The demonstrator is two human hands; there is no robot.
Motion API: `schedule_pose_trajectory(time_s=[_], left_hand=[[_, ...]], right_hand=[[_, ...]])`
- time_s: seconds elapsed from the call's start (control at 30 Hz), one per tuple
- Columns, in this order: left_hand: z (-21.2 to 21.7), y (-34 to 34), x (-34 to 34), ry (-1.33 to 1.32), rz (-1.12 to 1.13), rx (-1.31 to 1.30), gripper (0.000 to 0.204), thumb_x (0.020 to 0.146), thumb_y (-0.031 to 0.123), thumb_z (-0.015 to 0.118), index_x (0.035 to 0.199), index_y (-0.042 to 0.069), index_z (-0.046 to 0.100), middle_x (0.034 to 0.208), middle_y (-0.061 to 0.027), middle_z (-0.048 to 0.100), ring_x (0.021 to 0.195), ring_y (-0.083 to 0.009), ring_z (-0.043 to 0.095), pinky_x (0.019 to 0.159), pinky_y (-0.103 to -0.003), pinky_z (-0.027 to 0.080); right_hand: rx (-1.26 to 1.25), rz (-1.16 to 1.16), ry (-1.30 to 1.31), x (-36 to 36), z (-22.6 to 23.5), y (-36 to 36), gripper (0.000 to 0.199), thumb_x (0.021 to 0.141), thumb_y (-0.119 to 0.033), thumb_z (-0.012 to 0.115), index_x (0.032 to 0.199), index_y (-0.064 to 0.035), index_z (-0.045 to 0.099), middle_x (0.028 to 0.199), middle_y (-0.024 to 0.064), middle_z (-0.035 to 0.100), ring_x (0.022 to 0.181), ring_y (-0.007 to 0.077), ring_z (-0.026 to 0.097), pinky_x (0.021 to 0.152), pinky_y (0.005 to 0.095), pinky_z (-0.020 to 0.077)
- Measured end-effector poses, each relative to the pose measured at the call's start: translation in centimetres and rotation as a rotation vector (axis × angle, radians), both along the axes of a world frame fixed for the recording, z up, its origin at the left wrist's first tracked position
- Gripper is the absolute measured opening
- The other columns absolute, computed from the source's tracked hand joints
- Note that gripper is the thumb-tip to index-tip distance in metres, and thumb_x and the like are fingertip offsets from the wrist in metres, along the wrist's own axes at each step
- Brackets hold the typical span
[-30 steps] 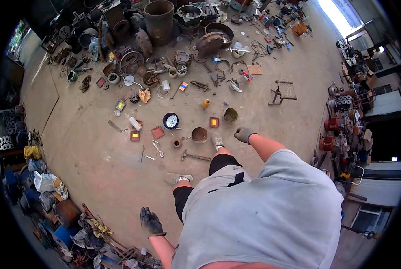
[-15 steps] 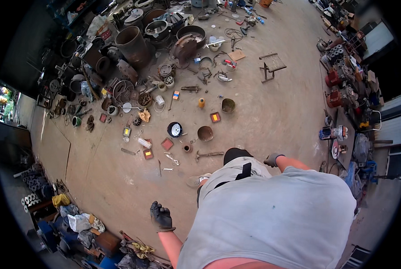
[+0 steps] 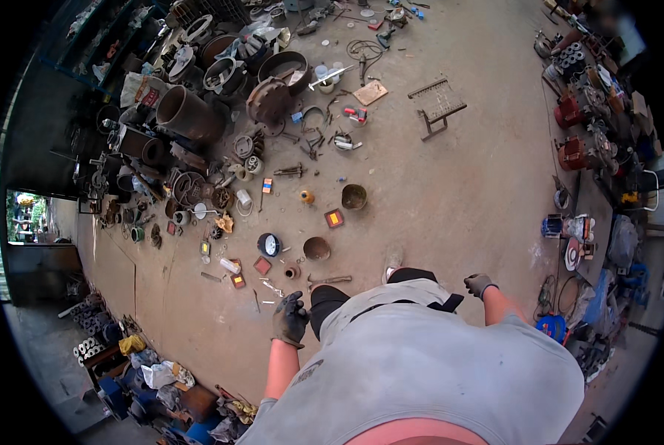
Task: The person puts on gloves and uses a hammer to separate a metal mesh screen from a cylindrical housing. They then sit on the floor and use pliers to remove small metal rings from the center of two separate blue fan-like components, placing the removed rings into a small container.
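I stand over a concrete floor, both hands in dark work gloves and hanging at my sides. My left hand (image 3: 290,320) is open and empty, its fingers loosely bent, just left of my knee. Closest to it on the floor are a hammer (image 3: 330,279), some small wrenches (image 3: 272,288) and a short rusty pipe piece (image 3: 293,271). My right hand (image 3: 481,285) hangs at the right, loosely open with nothing visible in it. Farther ahead sit a rusty bowl (image 3: 317,248), a dark round container with a white inside (image 3: 269,245) and a red square tin (image 3: 262,265).
Rusty drums (image 3: 191,113), flanges and machine parts crowd the far left. A low metal-framed stool (image 3: 439,106) stands ahead on the right. Machines and red parts (image 3: 572,153) line the right wall. A blue reel (image 3: 551,327) lies right of me; bags and scrap (image 3: 158,374) fill the lower left.
My view and body have shifted forward and turned, with one foot now ahead on the right. My left hand has swung forward, nearer the hammer. Floor items have not been touched.
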State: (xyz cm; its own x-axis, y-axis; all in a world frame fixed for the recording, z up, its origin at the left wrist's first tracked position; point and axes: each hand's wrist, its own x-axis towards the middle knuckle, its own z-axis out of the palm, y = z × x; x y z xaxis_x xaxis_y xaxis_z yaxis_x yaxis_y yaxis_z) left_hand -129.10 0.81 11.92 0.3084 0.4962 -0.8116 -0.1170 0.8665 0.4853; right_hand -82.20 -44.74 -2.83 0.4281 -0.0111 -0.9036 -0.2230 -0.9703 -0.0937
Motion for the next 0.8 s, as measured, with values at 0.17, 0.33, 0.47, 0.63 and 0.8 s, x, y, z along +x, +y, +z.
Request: schedule_pose_trajectory(time_s=[0.17,0.33,0.47,0.63,0.8], left_hand=[[2.5,3.2,18.1,-0.128,-0.183,0.055,0.030,0.107,0.019,0.063,0.131,0.000,0.063,0.093,-0.0066,0.065,0.077,-0.0185,0.064,0.074,-0.041,0.058],[0.8,8.6,28.3,0.034,-0.204,0.131,0.024,0.106,0.015,0.061,0.126,0.002,0.067,0.094,-0.0080,0.068,0.076,-0.0200,0.067,0.075,-0.042,0.061],[-2.9,14.4,38.0,0.060,-0.194,0.086,0.023,0.108,0.013,0.056,0.126,0.005,0.068,0.094,-0.0073,0.069,0.074,-0.0179,0.068,0.072,-0.041,0.062],[-7.4,25.0,52.6,0.079,-0.170,0.099,0.025,0.109,0.016,0.055,0.128,0.004,0.067,0.092,-0.0068,0.070,0.071,-0.0166,0.067,0.068,-0.036,0.060],[-1.2,34.5,68.3,0.016,-0.261,0.289,0.027,0.110,0.022,0.060,0.128,0.003,0.067,0.090,-0.0065,0.070,0.070,-0.0133,0.065,0.067,-0.029,0.056]], right_hand=[[0.170,0.181,-0.468,13.7,-1.2,-0.4,0.031,0.083,-0.018,0.078,0.111,-0.0061,0.081,0.096,0.0143,0.081,0.082,0.0221,0.078,0.078,0.0361,0.0628],[0.192,0.157,-0.289,22.7,1.3,11.4,0.025,0.083,-0.012,0.077,0.107,-0.0062,0.082,0.090,0.0152,0.081,0.080,0.0216,0.079,0.079,0.0355,0.0636],[0.316,0.111,-0.288,30.1,0.6,19.3,0.023,0.083,-0.016,0.080,0.100,-0.0014,0.081,0.086,0.0134,0.080,0.072,0.0203,0.078,0.070,0.0347,0.0631],[0.188,0.109,-0.244,41.2,4.3,28.5,0.028,0.087,-0.027,0.083,0.091,0.0010,0.080,0.076,0.0123,0.077,0.064,0.0185,0.074,0.064,0.0336,0.0606],[-0.064,0.233,-0.290,54.6,8.8,33.1,0.063,0.100,-0.059,0.064,0.076,-0.0007,0.074,0.067,0.0113,0.072,0.057,0.0212,0.069,0.059,0.0379,0.0563]])
